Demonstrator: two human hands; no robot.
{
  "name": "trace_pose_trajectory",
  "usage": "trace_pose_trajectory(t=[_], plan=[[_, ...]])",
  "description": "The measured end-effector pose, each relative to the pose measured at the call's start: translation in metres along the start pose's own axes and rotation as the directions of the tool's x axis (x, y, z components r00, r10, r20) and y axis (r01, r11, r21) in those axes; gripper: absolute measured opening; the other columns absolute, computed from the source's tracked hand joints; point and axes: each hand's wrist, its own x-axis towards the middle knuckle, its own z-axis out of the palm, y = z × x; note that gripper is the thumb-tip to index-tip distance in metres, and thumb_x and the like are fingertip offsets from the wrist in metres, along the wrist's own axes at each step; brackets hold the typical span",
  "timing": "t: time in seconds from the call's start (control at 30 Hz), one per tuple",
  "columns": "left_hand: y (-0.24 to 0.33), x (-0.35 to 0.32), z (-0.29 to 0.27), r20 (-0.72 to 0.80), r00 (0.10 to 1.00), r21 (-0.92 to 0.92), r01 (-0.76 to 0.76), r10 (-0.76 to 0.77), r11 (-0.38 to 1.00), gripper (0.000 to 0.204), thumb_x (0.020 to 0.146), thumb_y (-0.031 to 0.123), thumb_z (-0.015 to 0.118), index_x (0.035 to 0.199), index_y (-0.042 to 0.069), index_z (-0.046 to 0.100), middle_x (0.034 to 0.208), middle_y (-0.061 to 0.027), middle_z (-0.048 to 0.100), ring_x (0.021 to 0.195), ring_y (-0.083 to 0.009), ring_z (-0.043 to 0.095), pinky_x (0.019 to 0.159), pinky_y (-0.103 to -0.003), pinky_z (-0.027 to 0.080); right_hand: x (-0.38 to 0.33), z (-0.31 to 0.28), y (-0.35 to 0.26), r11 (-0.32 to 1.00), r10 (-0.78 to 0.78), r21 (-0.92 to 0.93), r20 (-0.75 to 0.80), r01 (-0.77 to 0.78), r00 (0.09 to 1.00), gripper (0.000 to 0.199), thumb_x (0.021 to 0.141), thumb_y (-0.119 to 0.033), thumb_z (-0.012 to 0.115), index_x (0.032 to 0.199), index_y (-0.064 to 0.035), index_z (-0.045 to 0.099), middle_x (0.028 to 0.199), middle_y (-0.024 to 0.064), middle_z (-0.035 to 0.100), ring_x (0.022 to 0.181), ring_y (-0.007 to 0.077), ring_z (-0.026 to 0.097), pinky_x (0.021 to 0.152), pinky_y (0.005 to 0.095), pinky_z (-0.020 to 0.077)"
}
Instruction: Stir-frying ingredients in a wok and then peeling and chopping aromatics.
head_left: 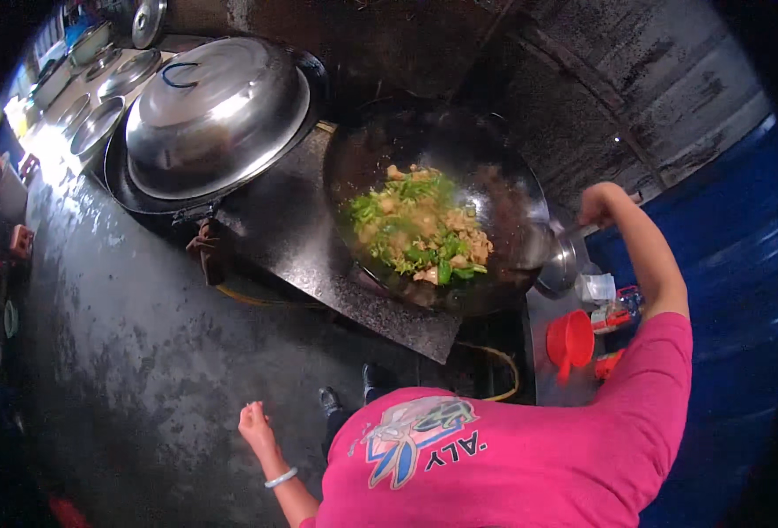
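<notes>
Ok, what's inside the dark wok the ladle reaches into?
The wok holds green vegetables and pale chunks. The right hand grips the ladle at its rim. The wok's bottom is hidden under the food.

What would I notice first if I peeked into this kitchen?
The big black wok in the middle, full of green vegetables and pale chunks. The right hand grips a metal ladle at the wok's right edge. To the left, a shiny steel lid covers a second wok.
</notes>
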Motion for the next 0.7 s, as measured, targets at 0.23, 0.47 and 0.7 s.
trace_pose_trajectory(t=[0.23, 0.47, 0.7], plan=[[-0.029, -0.020, -0.043, -0.182, 0.983, 0.110, 0.034, -0.014, 0.993, 0.018, 0.090, 0.021, 0.056, 0.076, 0.009, 0.058, 0.060, 0.0050, 0.047, 0.048, -0.0036, 0.038, 0.041, -0.021, 0.027, 0.054, 0.090, -0.212, 0.713, -0.276, 0.594, -0.251, 0.373, 0.928, 0.041, 0.085, -0.038, 0.060, 0.059, -0.0080, 0.054, 0.051, 0.0053, 0.052, 0.040, 0.0166, 0.047, 0.035, 0.0350, 0.0351], [0.017, -0.011, 0.003, -0.002, 1.000, 0.061, -0.026, 0.026, 0.998, 0.017, 0.089, 0.019, 0.056, 0.076, 0.008, 0.059, 0.060, 0.0054, 0.048, 0.050, -0.0039, 0.039, 0.044, -0.021, 0.029, 0.050, 0.081, -0.204, 0.677, -0.299, 0.228, -0.783, 0.699, 0.545, 0.031, 0.084, -0.033, 0.058, 0.094, -0.0043, 0.065, 0.076, 0.0204, 0.065, 0.069, 0.0346, 0.063, 0.060, 0.0433, 0.0496], [0.016, -0.004, 0.015, 0.008, 1.000, 0.009, 0.022, -0.022, 1.000, 0.016, 0.087, 0.017, 0.059, 0.076, 0.005, 0.059, 0.062, 0.0055, 0.048, 0.055, -0.0038, 0.042, 0.049, -0.021, 0.031, -0.088, 0.071, -0.131, 0.900, -0.311, -0.069, -0.794, 0.430, 0.523, 0.022, 0.080, -0.026, 0.059, 0.089, -0.0069, 0.067, 0.084, 0.0210, 0.064, 0.080, 0.0382, 0.063, 0.067, 0.0464, 0.0499]])
